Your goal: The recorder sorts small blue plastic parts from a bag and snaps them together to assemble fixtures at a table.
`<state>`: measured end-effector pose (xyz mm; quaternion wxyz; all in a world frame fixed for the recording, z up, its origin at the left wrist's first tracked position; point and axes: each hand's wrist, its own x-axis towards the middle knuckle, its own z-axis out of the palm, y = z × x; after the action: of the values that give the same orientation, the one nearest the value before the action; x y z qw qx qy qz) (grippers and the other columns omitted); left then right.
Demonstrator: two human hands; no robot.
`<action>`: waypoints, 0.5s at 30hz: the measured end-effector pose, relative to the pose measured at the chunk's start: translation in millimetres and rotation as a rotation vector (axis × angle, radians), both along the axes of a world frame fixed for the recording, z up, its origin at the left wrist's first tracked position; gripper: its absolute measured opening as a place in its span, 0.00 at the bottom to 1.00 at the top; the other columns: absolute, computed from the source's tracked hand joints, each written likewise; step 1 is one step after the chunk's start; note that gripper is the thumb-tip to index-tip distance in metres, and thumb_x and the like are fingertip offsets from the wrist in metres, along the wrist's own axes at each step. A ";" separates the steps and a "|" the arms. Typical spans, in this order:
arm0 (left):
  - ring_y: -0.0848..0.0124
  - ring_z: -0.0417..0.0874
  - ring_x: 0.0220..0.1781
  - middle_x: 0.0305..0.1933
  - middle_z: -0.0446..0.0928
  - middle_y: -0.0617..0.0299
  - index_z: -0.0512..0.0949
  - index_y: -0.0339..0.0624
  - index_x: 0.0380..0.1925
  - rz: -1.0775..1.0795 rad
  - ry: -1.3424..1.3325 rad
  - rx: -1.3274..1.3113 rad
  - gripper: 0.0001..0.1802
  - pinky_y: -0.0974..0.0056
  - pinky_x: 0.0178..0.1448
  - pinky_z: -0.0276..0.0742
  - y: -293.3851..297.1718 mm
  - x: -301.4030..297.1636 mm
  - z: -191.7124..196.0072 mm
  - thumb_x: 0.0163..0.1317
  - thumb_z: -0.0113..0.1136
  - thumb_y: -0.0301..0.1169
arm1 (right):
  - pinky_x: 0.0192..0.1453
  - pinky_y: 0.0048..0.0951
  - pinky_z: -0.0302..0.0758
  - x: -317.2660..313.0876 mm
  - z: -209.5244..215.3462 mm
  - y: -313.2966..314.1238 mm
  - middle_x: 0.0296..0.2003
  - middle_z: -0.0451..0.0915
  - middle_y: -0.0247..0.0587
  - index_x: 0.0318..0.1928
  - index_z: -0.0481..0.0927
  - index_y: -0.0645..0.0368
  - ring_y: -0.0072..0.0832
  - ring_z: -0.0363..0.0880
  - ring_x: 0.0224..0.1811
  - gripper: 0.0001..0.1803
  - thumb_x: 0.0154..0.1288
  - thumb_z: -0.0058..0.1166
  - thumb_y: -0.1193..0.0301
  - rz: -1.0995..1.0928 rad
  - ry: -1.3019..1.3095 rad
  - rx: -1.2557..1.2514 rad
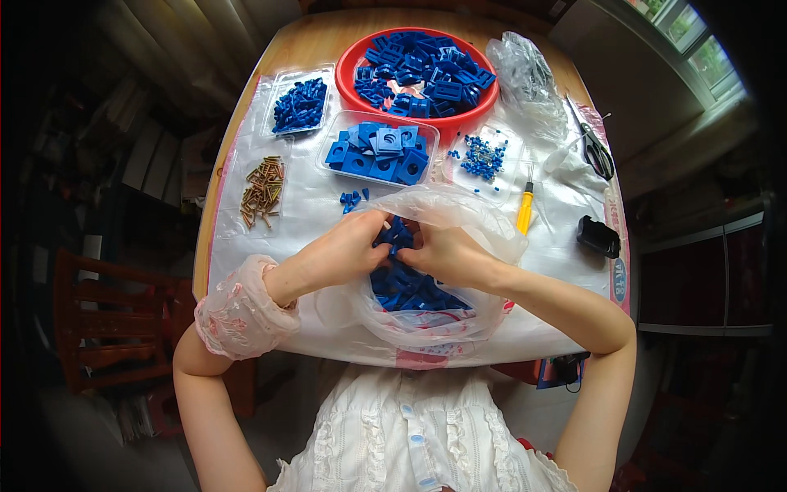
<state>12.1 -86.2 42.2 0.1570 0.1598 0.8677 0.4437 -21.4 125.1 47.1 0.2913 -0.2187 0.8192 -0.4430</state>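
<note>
Both of my hands are down in the mouth of a translucent plastic bag that lies at the table's near edge. A heap of blue plastic parts fills the bag's bottom. My left hand has its fingers curled against a small bunch of blue plastic pieces. From the other side, the bent fingers of my right hand close on the same bunch. The fingertips are partly hidden by the pieces and the bag, so each piece's exact shape is unclear.
Beyond the bag are a clear tub of blue square plates, a red basin of blue parts and a tray of small blue pieces. Brass-coloured screws lie left; small blue-and-metal bits, a yellow screwdriver and scissors lie right.
</note>
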 end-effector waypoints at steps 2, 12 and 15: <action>0.37 0.86 0.52 0.45 0.85 0.35 0.77 0.25 0.50 0.017 -0.032 0.023 0.15 0.45 0.53 0.82 0.9 1.0 0.8 0.64 0.62 0.21 | 0.50 0.43 0.80 1.8 1.6 -1.4 0.44 0.86 0.56 0.61 0.80 0.66 0.45 0.85 0.44 0.25 0.64 0.67 0.74 0.030 0.057 -0.002; 0.48 0.92 0.50 0.47 0.87 0.39 0.78 0.25 0.50 -0.110 -0.152 -0.277 0.13 0.51 0.52 0.87 12.8 -6.1 57.7 0.66 0.59 0.17 | 0.51 0.39 0.83 1.5 -0.1 -3.4 0.42 0.88 0.57 0.50 0.80 0.75 0.42 0.90 0.48 0.18 0.61 0.66 0.78 -0.033 -0.091 -0.171; 0.50 0.92 0.50 0.46 0.88 0.40 0.82 0.25 0.46 -0.195 -0.237 -0.384 0.11 0.52 0.53 0.87 15.5 -20.5 67.7 0.64 0.60 0.17 | 0.48 0.32 0.87 0.9 0.2 -6.8 0.42 0.87 0.54 0.52 0.77 0.77 0.36 0.92 0.48 0.20 0.64 0.66 0.78 -0.109 -0.301 -0.225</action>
<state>-8.3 -70.7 109.9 0.3274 0.1569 0.8922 0.2688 -20.5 118.3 47.3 0.3599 -0.1366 0.7224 -0.5744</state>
